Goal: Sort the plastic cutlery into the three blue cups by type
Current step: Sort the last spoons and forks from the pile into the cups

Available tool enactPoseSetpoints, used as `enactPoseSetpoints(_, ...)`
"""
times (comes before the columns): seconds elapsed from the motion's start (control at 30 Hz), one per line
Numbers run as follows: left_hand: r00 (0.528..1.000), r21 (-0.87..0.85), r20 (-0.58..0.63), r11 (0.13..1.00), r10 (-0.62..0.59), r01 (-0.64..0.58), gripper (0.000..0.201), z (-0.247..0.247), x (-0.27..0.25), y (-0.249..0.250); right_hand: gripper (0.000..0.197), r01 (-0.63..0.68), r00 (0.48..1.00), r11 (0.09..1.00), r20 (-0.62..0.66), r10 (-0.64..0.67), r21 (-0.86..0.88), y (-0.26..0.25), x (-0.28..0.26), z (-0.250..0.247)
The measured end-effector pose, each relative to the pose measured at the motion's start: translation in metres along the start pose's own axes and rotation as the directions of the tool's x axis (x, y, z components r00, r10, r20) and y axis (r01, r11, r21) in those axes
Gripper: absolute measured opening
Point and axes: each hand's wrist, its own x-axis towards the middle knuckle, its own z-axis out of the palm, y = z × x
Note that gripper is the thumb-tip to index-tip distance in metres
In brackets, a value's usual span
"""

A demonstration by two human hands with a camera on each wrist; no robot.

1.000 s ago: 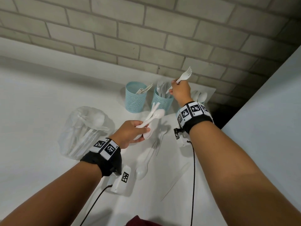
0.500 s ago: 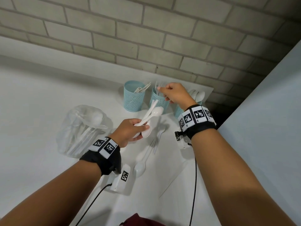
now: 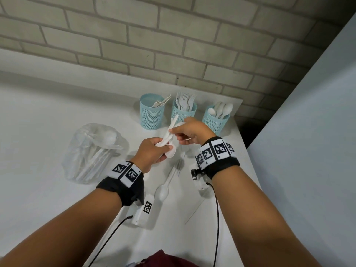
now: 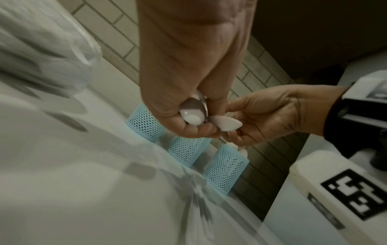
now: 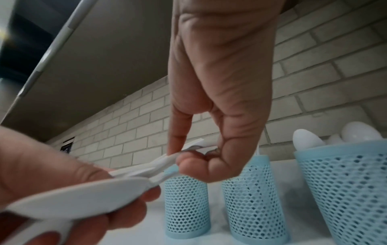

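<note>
While left hand (image 3: pixel 152 151) grips a spoon bundle (image 3: pixel 169 134), right hand (image 3: pixel 189 130) pinches its handles. Behind: three blue cups (image 3: pixel 184 114). Clear bag (image 3: pixel 92 153) sits left; loose spoon (image 3: pixel 163 191) on desk (image 3: pixel 38 132).

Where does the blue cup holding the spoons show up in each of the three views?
Head: spoon cup, rightmost of the three cups, beyond the right hand.
Left wrist: lowest, nearest cup of the diagonal row, below both hands.
Right wrist: far right edge, spoon bowls poking above its rim.
Shared landmark: the brick wall behind the cups.
</note>
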Motion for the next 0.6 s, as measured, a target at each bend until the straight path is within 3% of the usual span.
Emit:
enactPoseSetpoints(0.13, 0.999, 0.044, 0.039, 0.999, 0.012, -0.013, 0.023, -0.001, 0.001, 0.001, 0.021, 0.044, 0.992, 0.97, -0.127, -0.013, 0.241, 0.004, 0.01, -0.006)
enactPoseSetpoints(0.27, 0.996, 0.118, 0.086, 0.993, -0.03, 0.02, 0.021, -0.006, 0.003, 0.002, 0.01, 0.172, 0.958, 0.817, -0.287, -0.008, 0.55, 0.007, 0.021, -0.016)
enactPoseSetpoints(0.33, 0.99, 0.178, 0.122, 0.983, -0.068, 0.046, 0.023, -0.008, 0.005, 0.003, 0.006, 0.25, 0.932, 0.78, -0.362, -0.033, 0.574, 0.007, 0.024, -0.019)
enactPoseSetpoints(0.43, 0.981, 0.274, 0.176, 0.961, -0.085, 0.034, 0.025, -0.008, 0.007, 0.001, 0.019, 0.374, 0.879, 0.887, -0.41, -0.245, 0.271, 0.007, 0.023, -0.017)
enactPoseSetpoints(0.5, 0.974, 0.346, 0.218, 0.938, -0.069, -0.011, 0.022, -0.007, 0.007, 0.001, 0.023, 0.423, 0.866, 0.906, -0.301, -0.399, 0.018, 0.007, 0.02, -0.011)
enactPoseSetpoints(0.6, 0.959, 0.451, 0.281, 0.888, -0.042, -0.093, 0.015, -0.004, 0.005, 0.003, 0.025, 0.389, 0.888, 0.847, -0.098, -0.449, -0.361, 0.009, 0.024, -0.002)
